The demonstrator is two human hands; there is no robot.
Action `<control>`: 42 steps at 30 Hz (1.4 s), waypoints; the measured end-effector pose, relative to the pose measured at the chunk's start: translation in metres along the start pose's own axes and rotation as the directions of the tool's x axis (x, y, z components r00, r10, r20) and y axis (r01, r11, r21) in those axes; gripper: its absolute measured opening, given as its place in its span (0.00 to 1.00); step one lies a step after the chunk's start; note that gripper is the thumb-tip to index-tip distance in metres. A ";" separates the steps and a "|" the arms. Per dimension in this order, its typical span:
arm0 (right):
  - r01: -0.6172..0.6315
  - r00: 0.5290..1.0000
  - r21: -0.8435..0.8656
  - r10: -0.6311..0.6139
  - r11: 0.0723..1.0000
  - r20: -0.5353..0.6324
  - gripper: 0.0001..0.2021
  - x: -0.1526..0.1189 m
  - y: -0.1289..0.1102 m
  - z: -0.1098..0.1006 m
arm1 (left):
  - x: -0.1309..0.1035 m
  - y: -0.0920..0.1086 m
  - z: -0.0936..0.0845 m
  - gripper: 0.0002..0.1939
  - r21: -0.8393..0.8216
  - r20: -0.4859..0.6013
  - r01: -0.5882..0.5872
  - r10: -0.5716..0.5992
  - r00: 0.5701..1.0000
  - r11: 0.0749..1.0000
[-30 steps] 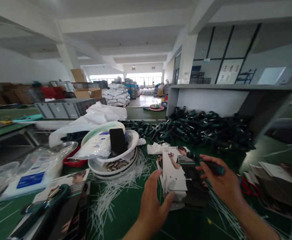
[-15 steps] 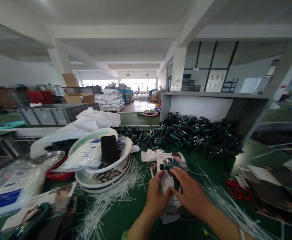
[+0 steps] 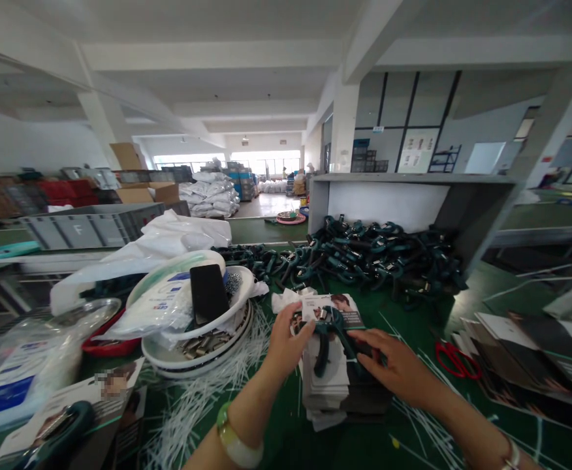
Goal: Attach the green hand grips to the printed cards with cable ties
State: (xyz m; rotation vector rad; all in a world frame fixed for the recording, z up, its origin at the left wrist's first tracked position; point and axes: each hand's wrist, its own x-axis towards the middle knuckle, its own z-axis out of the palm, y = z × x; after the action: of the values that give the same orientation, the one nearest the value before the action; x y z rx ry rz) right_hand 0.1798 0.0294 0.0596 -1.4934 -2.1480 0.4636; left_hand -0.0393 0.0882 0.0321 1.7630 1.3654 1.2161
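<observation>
A dark green pair of hand clippers point(image 3: 323, 349) with two curved handles lies on a printed cardboard card point(image 3: 335, 375), on top of a stack of such cards. My left hand point(image 3: 286, 339) is at the upper left, its thumb and fingers closed at the head end of the clippers. My right hand point(image 3: 396, 365) is bent around the right-hand handle, fingertips against it; the stack's right edge partly hides behind the fingers. Just beyond the stack lies a crumpled white plastic bag point(image 3: 290, 299).
A large heap of similar clippers point(image 3: 364, 254) fills the back, before a grey open box point(image 3: 482, 228). White plastic ties point(image 3: 202, 398) are strewn at left. Bowls of metal parts point(image 3: 192, 365) with a phone point(image 3: 208, 294) stand left; red scissors point(image 3: 457, 360) and more cards point(image 3: 525, 365) right.
The clippers are turned, so both handles now show spread over the card. My left hand has shifted up and left to the head end; my right hand has slid right along the handle.
</observation>
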 end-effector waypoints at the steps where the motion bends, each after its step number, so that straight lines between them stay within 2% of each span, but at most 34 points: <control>1: 0.019 1.000 0.003 -0.019 1.000 0.003 0.18 0.003 -0.003 0.001 | 0.012 0.006 -0.002 0.22 0.145 0.055 -0.048 0.040 0.998 0.988; 3: 0.050 0.999 -0.032 -0.050 0.998 0.010 0.16 0.011 -0.008 0.002 | 0.036 0.017 0.001 0.21 0.378 0.222 -0.129 0.046 0.974 0.917; 4: 0.058 0.998 -0.070 -0.056 0.996 0.020 0.15 0.016 -0.010 0.002 | 0.045 0.022 0.004 0.20 0.425 0.273 -0.151 0.033 0.961 0.892; 6: 0.053 0.998 -0.167 -0.047 0.984 0.038 0.14 0.024 -0.014 0.005 | 0.060 0.028 0.015 0.18 0.466 0.341 -0.181 0.014 0.940 0.866; 9: 0.033 0.999 -0.257 -0.030 0.966 0.016 0.08 0.033 -0.013 0.012 | 0.066 0.032 0.029 0.11 0.473 0.372 -0.224 0.037 0.927 0.852; 12: 0.061 0.996 -0.192 -0.073 0.979 -0.055 0.10 0.035 -0.007 0.022 | 0.059 0.032 0.034 0.10 0.461 0.372 -0.273 0.095 0.923 0.844; 15: 0.106 0.974 -0.030 -0.110 0.994 -0.200 0.10 0.034 -0.001 0.030 | 0.047 0.031 0.031 0.09 0.442 0.378 -0.311 0.140 0.915 0.841; 17: 0.089 0.945 0.093 -0.055 0.992 -0.321 0.10 0.034 0.002 0.035 | 0.041 0.028 0.029 0.08 0.431 0.376 -0.325 0.159 0.913 0.842; 19: 0.043 0.922 0.220 0.046 0.975 -0.385 0.12 0.035 0.003 0.038 | 0.035 0.025 0.029 0.08 0.399 0.363 -0.337 0.191 0.912 0.853; 21: -0.006 0.920 0.326 0.133 0.945 -0.369 0.13 0.036 0.003 0.040 | 0.030 0.022 0.030 0.07 0.356 0.338 -0.352 0.232 0.912 0.866; 24: -0.051 0.939 0.409 0.183 0.911 -0.291 0.14 0.037 0.004 0.040 | 0.024 0.020 0.033 0.08 0.321 0.293 -0.353 0.263 0.919 0.879; 28: -0.044 0.955 0.433 0.166 0.900 -0.247 0.15 0.037 0.004 0.041 | 0.021 0.019 0.035 0.09 0.290 0.263 -0.337 0.264 0.928 0.896; 36: -0.003 0.953 0.456 0.141 0.890 -0.269 0.14 0.036 0.005 0.041 | 0.018 0.020 0.034 0.09 0.308 0.245 -0.359 0.291 0.925 0.881; 42: 0.009 0.945 0.459 0.142 0.888 -0.293 0.14 0.034 0.004 0.039 | 0.016 0.025 0.032 0.09 0.330 0.275 -0.365 0.282 0.919 0.870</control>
State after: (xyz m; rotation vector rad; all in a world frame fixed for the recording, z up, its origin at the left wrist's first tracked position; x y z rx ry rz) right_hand 0.1506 0.0624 0.0315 -1.2730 -1.5987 0.6493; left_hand 0.0013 0.0984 0.0453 2.4017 1.2633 0.9218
